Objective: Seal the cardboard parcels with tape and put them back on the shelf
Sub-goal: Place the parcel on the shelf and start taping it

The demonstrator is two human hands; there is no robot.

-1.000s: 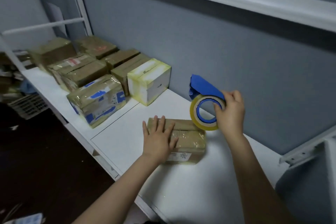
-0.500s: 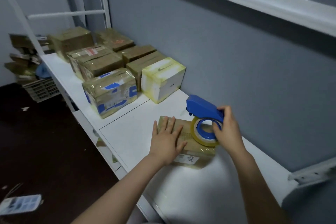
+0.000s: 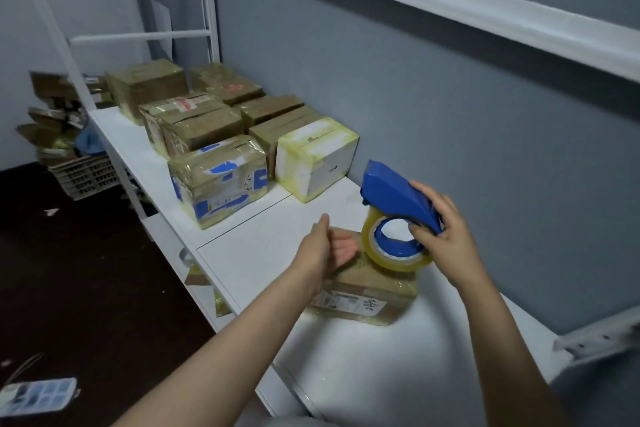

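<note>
A small flat cardboard parcel (image 3: 367,291) with a white label lies on the white shelf (image 3: 263,253) in front of me. My right hand (image 3: 440,236) grips a blue tape dispenser (image 3: 391,198), and its roll of clear tape (image 3: 394,253) rests on the parcel's top. My left hand (image 3: 325,246) is turned on edge with fingers together and palm facing the roll, at the parcel's left end; whether it touches the parcel I cannot tell.
Several taped parcels (image 3: 218,180) stand grouped on the shelf to the left, one white with yellowed tape (image 3: 317,156). A grey wall runs close behind. An upper shelf edge (image 3: 450,7) hangs overhead. A plastic crate (image 3: 86,177) and clutter sit on the dark floor at left.
My left hand has lifted off the parcel's top and turned on edge. The dispenser has tilted, with its roll now resting on the parcel. The view has shifted.
</note>
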